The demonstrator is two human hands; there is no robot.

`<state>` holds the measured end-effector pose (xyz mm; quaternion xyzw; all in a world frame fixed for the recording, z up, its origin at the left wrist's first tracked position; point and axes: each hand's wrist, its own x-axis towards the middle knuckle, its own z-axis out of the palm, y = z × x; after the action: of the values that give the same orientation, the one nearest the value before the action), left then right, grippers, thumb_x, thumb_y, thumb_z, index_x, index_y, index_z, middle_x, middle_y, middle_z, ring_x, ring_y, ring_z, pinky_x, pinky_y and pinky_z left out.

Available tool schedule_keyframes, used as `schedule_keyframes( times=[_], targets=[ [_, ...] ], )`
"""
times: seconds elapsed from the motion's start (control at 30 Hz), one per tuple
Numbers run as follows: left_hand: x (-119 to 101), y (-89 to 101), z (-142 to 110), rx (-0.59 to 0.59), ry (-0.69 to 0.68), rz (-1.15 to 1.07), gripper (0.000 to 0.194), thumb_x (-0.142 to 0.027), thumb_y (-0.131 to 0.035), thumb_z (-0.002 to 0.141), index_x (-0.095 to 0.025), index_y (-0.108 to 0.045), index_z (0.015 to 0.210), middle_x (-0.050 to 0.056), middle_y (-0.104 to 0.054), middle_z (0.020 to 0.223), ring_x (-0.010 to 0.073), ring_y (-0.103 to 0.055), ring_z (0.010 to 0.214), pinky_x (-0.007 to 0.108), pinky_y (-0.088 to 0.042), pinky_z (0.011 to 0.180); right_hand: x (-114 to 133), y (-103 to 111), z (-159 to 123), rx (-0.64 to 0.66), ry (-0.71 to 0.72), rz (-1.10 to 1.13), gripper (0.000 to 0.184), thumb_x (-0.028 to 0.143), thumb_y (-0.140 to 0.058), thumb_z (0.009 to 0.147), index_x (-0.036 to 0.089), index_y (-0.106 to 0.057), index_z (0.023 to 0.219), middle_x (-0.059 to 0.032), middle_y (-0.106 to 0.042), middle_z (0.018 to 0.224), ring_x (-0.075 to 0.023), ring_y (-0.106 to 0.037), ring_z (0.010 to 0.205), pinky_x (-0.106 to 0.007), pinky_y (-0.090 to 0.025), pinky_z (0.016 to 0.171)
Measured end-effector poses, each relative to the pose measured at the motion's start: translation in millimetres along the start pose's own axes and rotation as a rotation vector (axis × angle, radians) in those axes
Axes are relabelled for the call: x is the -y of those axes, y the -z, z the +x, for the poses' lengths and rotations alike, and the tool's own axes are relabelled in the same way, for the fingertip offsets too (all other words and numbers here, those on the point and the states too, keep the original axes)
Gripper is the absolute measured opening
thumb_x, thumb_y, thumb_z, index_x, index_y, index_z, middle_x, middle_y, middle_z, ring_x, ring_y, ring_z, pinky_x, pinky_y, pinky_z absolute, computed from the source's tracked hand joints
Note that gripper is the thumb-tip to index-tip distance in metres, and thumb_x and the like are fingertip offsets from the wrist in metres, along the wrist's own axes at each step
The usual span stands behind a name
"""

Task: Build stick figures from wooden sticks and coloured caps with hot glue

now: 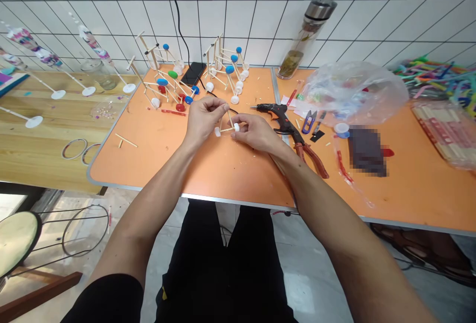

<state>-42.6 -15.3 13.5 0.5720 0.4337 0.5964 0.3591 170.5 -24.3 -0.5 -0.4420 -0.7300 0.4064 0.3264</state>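
Observation:
Between my hands is a small triangular frame of thin wooden sticks (226, 130) with white round caps (217, 132) at its lower corners. My left hand (203, 118) pinches the top of the frame with thumb and fingertips. The fingers of my right hand (257, 132) are closed around the white cap at its right corner. Just beyond stand finished-looking stick models with blue, green, red and white caps (162, 82), and a second group (229, 70) to their right. A hot glue gun (275, 114) lies to the right of my right hand.
Pliers (316, 159), blue thread snips (309, 122) and a plastic bag (353, 87) lie on the right. A glass bottle (307, 40) and a phone (193, 73) are near the tiled wall. Loose sticks (126, 139) lie left. A black cable (177, 13) hangs down the wall.

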Motion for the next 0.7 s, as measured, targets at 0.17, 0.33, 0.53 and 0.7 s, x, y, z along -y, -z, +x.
schedule_keyframes(
  times=[0.17, 0.33, 0.53, 0.7],
  targets=[
    [6.4, -5.4, 0.1, -0.014, -0.019, 0.048, 0.012, -0.028, -0.095, 0.083, -0.021, -0.087, 0.078, 0.001, -0.077, 0.076, 0.0148, -0.063, 0.070, 0.028, -0.050, 0.065, -2.7, 0.7, 0.9, -0.021, 0.042, -0.114, 0.025, 0.032, -0.077, 0.079, 0.023, -0.081, 0.101, 0.0005, -0.069, 0.080, -0.0218, -0.060, 0.079, -0.033, -0.037, 0.070],
    [11.7, -8.0, -0.1, -0.004, -0.041, 0.067, 0.009, -0.021, -0.092, 0.087, -0.021, -0.086, 0.079, 0.001, -0.076, 0.078, 0.0149, -0.064, 0.071, 0.029, -0.050, 0.070, -5.0, 3.9, 1.4, -0.028, 0.088, -0.207, 0.033, 0.025, -0.081, 0.079, 0.022, -0.086, 0.112, -0.0027, -0.079, 0.095, -0.0244, -0.066, 0.087, -0.034, -0.043, 0.077],
    [12.6, -9.9, -4.7, 0.018, -0.062, 0.118, 0.011, -0.018, -0.092, 0.087, -0.021, -0.086, 0.079, 0.001, -0.075, 0.079, 0.0156, -0.064, 0.073, 0.030, -0.049, 0.072, -1.0, 7.5, 2.3, -0.147, 0.105, -0.141, 0.024, 0.026, -0.084, 0.091, 0.020, -0.090, 0.113, -0.0095, -0.087, 0.121, -0.0223, -0.070, 0.089, -0.036, -0.053, 0.087],
    [14.5, -12.5, -7.5, 0.037, -0.097, 0.146, 0.013, -0.017, -0.091, 0.088, -0.023, -0.086, 0.078, 0.001, -0.074, 0.078, 0.0170, -0.064, 0.075, 0.031, -0.047, 0.073, 2.7, 8.6, 4.3, -0.182, 0.161, -0.168, 0.012, 0.025, -0.080, 0.096, 0.021, -0.089, 0.102, -0.0066, -0.085, 0.104, -0.0224, -0.067, 0.088, -0.037, -0.050, 0.087]
  ],
)
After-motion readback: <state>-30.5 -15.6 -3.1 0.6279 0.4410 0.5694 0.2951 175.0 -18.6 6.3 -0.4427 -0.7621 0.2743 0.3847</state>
